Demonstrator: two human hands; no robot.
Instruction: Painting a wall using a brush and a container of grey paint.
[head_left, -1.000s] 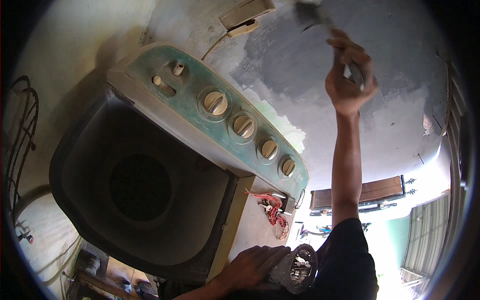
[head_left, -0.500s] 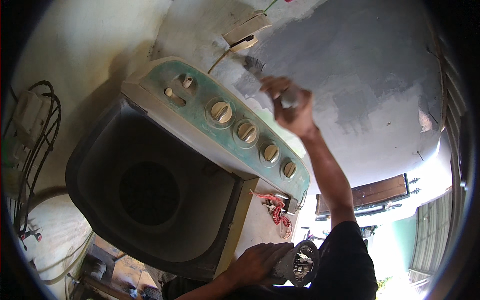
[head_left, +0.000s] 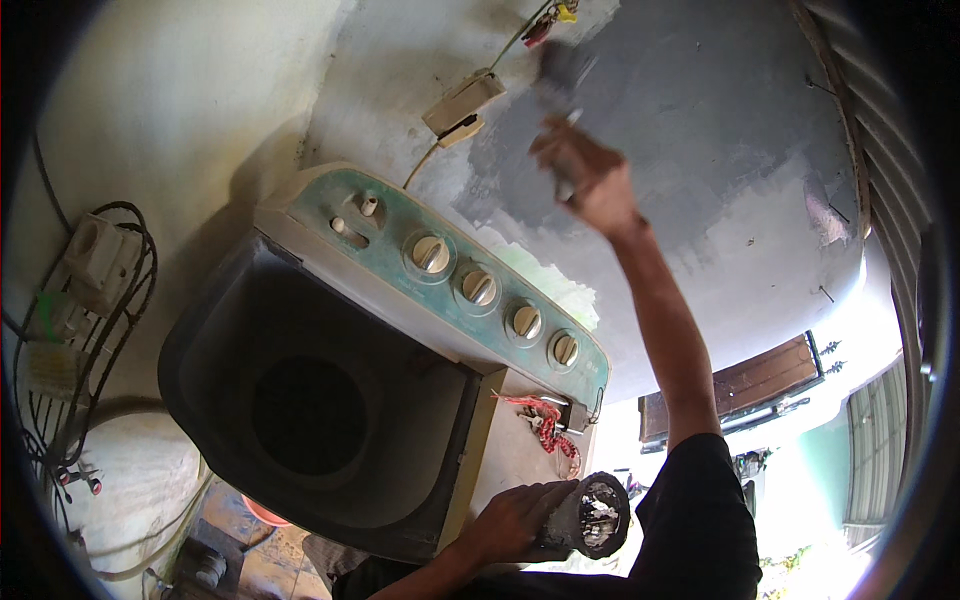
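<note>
My right hand [head_left: 598, 185] is raised to the wall with its fingers closed round a paintbrush [head_left: 562, 82], whose dark bristles are smeared by motion. Behind the brush, the wall [head_left: 690, 100] bears a broad dark grey patch with uneven edges over paler paint. Low in the picture, my left hand [head_left: 515, 522] grips a dark paint can [head_left: 602, 515] from its left side. The can's open mouth shows whitish and grey streaks inside; how much paint it holds I cannot tell.
Below the wall stands a twin-tub washing machine [head_left: 480, 287] with its dark tub [head_left: 310, 400] uncovered. A padlock with red cord [head_left: 552, 425] lies on its top. A beige electrical box [head_left: 465, 105] hangs near the brush. Cables and sockets [head_left: 100, 265] fill the left side.
My right hand and the brush have moved up the wall, past the electrical box. The whole view has shifted slightly. My left hand still grips the can.
</note>
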